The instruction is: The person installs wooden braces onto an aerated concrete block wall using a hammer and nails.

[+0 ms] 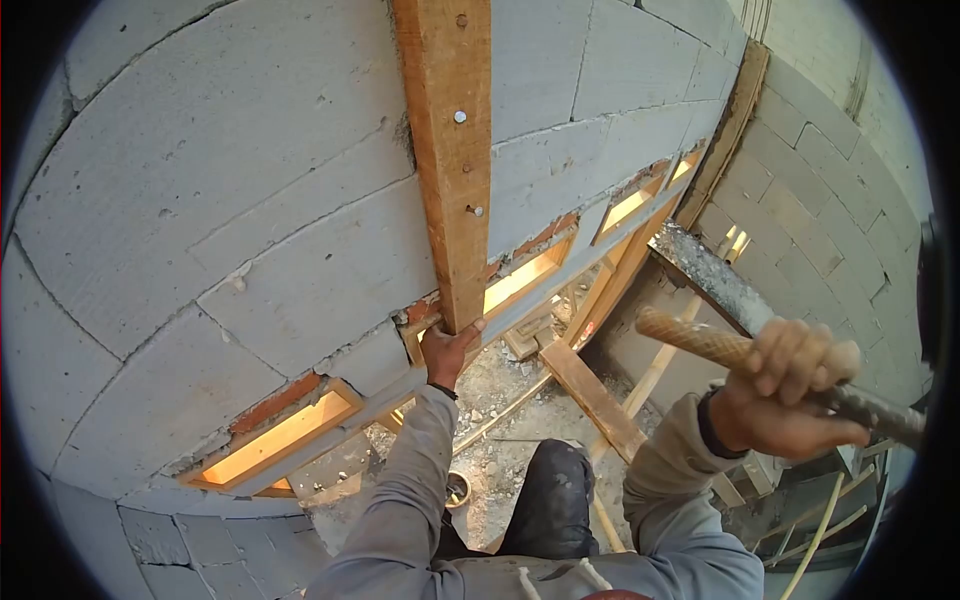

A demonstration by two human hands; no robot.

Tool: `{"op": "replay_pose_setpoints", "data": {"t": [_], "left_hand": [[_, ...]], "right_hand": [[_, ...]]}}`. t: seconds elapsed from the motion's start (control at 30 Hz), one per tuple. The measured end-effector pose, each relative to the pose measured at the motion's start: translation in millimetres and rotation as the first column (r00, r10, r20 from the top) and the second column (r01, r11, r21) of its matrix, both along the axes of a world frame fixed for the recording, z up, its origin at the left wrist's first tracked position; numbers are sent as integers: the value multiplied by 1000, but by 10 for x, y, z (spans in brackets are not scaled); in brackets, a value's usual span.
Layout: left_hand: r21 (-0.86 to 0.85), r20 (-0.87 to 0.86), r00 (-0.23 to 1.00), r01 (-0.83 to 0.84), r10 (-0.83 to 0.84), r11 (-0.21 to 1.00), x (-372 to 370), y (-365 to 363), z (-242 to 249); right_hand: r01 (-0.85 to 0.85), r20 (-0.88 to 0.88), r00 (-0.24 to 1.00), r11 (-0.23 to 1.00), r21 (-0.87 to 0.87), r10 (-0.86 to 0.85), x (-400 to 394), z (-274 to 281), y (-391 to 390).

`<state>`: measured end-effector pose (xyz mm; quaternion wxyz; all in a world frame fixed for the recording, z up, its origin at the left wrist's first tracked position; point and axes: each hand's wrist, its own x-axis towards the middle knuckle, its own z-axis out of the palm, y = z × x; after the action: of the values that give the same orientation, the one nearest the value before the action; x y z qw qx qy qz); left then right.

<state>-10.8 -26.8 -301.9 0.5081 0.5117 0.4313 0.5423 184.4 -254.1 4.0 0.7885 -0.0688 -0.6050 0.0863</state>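
Observation:
My left hand grips the lower end of an upright wooden plank that lies against the grey block wall. Several nail heads show along the plank, and one nail stands partly out of the wood. My right hand is raised at the right, its fingers wrapped round a hammer. The hammer has a tan textured grip and a dark shaft running off to the right; its head is out of sight. The hammer is apart from the plank.
Small wood-framed openings run along the block wall. Below lies a rubble-strewn floor with a loose board and long sticks. A debris-covered ledge and another block wall stand at the right.

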Motion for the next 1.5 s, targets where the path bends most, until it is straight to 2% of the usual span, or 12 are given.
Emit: {"op": "replay_pose_setpoints", "data": {"t": [0.13, 0.17, 0.23, 0.37, 0.6, 0.63, 0.7, 0.8, 1.1, 1.17, 1.37, 1.5], "left_hand": [[-33, -68, 998, 5, -7, 999, -33, -20, -13], [-20, -66, 998, 3, -5, 1000, -16, 18, 39], [-19, 61, 998, -11, 12, 1000, -9, -62, 39], [2, 40, 999, 7, -7, 1000, -2, -67, 52], [21, 17, 1000, -20, 19, 1000, 11, 10, -80], [17, 11, 1000, -28, 28, 999, -8, -19, -88], [30, 66, 998, 9, -11, 1000, 3, 2, -54], [-92, -44, 997, 56, -60, 994, -43, -21, -3], [35, 5, 1000, -23, 22, 999, 19, 17, -96], [35, 61, 998, -6, 4, 999, 29, -101, -110], [10, 22, 1000, -8, 8, 1000, 4, -1, -66], [-31, -39, 999, 2, -3, 1000, -17, -13, -39]], "right_hand": [[138, -236, 968, 970, 202, -88, -527, -449, 490], [-91, -122, 991, 963, -253, 62, -573, -1370, 804], [287, 322, 947, 455, -843, 0, -665, -1712, 757], [-184, -263, 963, 856, -483, 58, -407, -822, 488], [135, -123, 983, 990, -34, -138, -691, -795, 659], [203, 135, 979, 791, -577, -152, -635, -1658, 884], [244, 254, 966, 446, -861, -39, -686, -1628, 753], [-158, -175, 983, 726, -670, 53, -579, -1290, 675], [56, -3, 998, 997, 56, -56, -622, -685, 629], [499, 489, 866, 233, -834, -107, -780, -1682, 923], [-117, -120, 990, 893, -435, 72, -598, -788, 599], [37, -61, 997, 998, -52, -40, -615, -399, 457]]}}
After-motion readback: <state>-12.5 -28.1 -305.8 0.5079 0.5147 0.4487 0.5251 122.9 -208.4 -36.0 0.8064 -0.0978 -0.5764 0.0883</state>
